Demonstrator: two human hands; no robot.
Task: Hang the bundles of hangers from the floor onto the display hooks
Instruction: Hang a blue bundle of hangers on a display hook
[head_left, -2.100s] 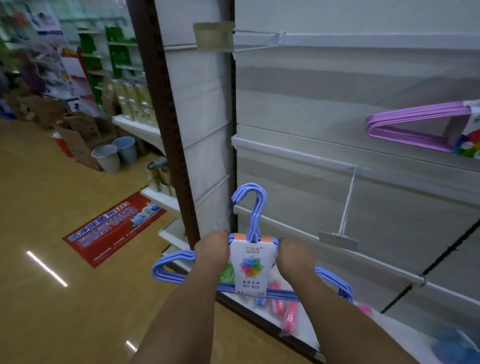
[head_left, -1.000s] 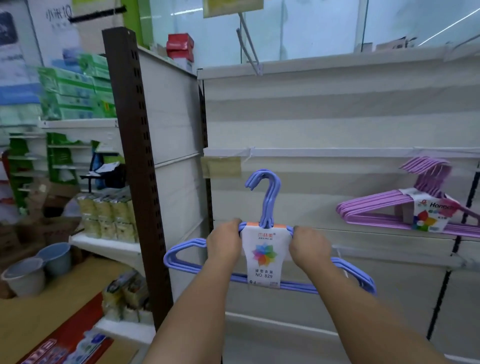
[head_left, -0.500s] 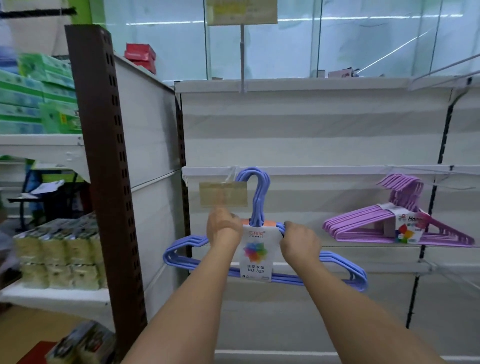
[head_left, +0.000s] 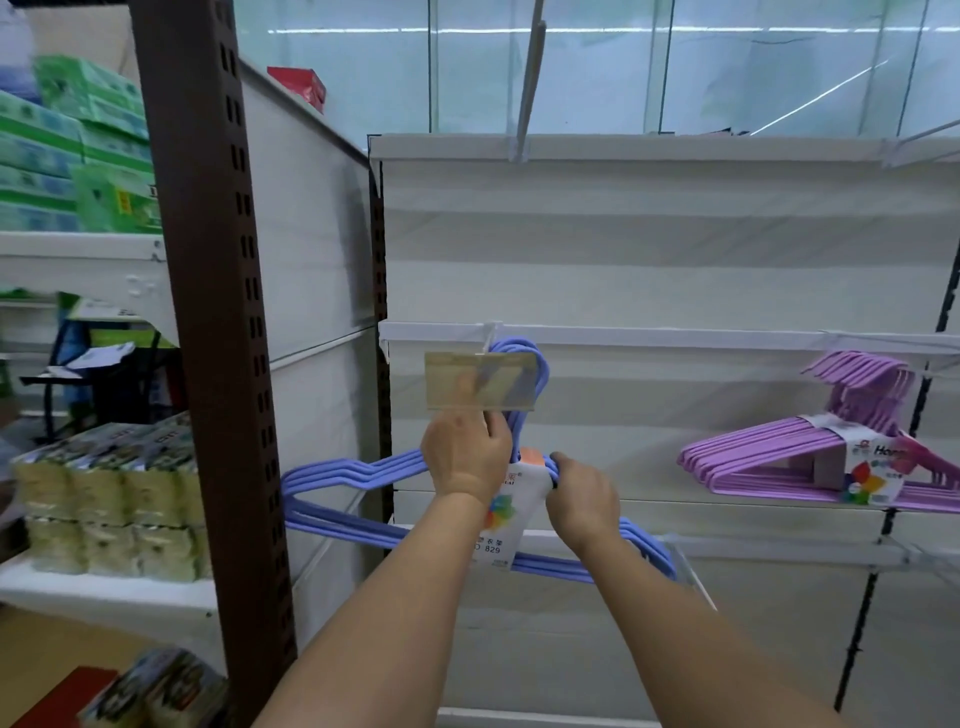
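Observation:
I hold a bundle of blue hangers (head_left: 343, 478) with a white paper label up against the white display wall. My left hand (head_left: 465, 457) grips its left shoulder by the neck and my right hand (head_left: 582, 501) grips the right shoulder. The bundle's blue hooks (head_left: 537, 364) reach up behind the clear price tag (head_left: 480, 382) on the end of a display hook fixed to the white rail (head_left: 675, 336). Whether the hooks rest on the display hook is hidden by the tag. A purple hanger bundle (head_left: 769, 457) hangs from the same rail further right.
A brown perforated upright (head_left: 208, 312) stands left of the wall. Beyond it, white shelves carry green boxes (head_left: 67, 161) and stacked packs (head_left: 109, 499). Another clear tag on a display hook (head_left: 527, 93) juts from the top rail. A lower rail (head_left: 779, 551) runs under the bundles.
Both hands have raised the blue bundle from near the floor to the middle rail. In the last half second its hooks moved up behind the price tag.

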